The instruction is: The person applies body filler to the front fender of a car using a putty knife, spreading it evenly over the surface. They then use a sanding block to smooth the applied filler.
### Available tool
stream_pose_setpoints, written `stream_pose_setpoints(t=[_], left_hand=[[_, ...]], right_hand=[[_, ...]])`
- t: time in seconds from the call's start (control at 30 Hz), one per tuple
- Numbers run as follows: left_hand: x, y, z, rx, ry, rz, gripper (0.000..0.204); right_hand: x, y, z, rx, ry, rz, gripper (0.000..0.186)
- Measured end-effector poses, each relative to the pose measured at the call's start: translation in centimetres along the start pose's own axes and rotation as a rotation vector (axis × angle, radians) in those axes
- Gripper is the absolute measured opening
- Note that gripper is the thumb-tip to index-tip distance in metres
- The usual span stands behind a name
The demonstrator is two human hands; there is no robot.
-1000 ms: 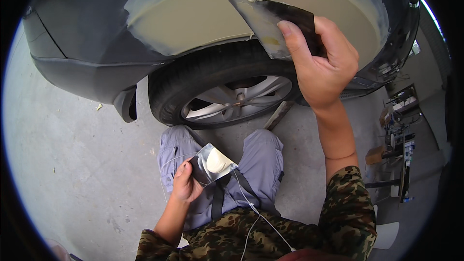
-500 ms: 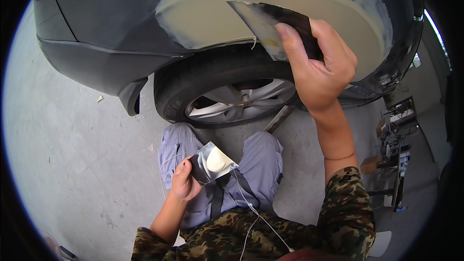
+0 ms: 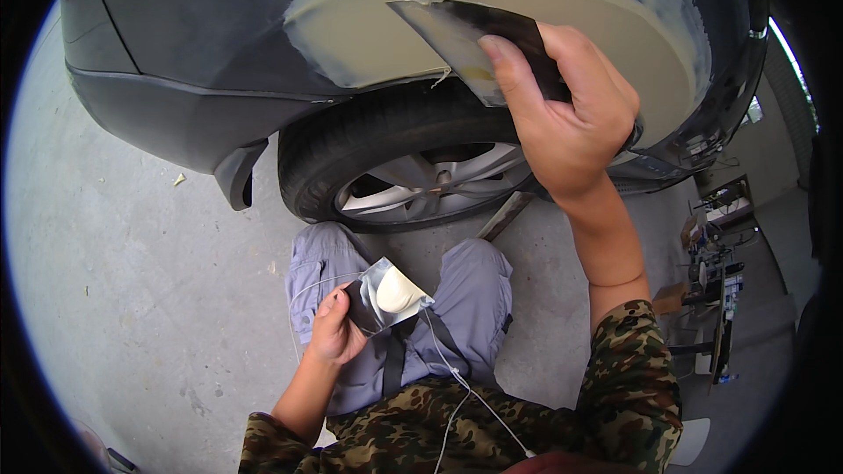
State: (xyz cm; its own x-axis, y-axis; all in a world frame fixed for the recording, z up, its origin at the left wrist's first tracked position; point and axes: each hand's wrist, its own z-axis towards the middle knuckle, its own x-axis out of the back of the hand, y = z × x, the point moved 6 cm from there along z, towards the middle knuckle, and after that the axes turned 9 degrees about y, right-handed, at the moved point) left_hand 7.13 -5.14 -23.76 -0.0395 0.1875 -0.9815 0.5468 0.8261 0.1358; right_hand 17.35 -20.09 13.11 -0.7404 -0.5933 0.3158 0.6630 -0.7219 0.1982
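Observation:
Between thumb and fingers, my right hand [image 3: 575, 110] grips a wide, flat putty spreader [image 3: 470, 44], its blade smeared with filler. The blade's edge lies at the lower border of the beige body filler [image 3: 369, 22] on the dark car panel, just above the wheel arch; whether it touches cannot be told. A thin strand of filler hangs near its lower corner. Down over my lap, my left hand [image 3: 331, 329] is closed on a second putty spreader [image 3: 367, 303], which carries a rounded lump of pale filler [image 3: 398, 291].
Below the panel is the tyre [image 3: 307, 158] with its silver wheel [image 3: 435, 186]. A mud flap [image 3: 239, 177] hangs left of it. A bar [image 3: 505, 215] lies on the floor near my knee. White cables [image 3: 443, 360] cross my lap. A cluttered rack [image 3: 724, 298] stands at right.
My right hand has moved a little to the left with its putty spreader, along the filler's lower border. The left hand holds its place.

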Motion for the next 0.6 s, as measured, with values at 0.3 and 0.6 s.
stream_pose_setpoints(t=[0.3,0.6], left_hand=[[-0.1,-0.1,-0.6,-0.003,0.004,-0.019,0.053],[-0.6,-0.3,-0.7,0.015,-0.013,0.002,0.057]], right_hand=[[-0.9,-0.5,0.3,0.086,0.032,-0.008,0.021],[-1.8,-1.3,0.9,0.02,-0.051,0.006,0.024]])
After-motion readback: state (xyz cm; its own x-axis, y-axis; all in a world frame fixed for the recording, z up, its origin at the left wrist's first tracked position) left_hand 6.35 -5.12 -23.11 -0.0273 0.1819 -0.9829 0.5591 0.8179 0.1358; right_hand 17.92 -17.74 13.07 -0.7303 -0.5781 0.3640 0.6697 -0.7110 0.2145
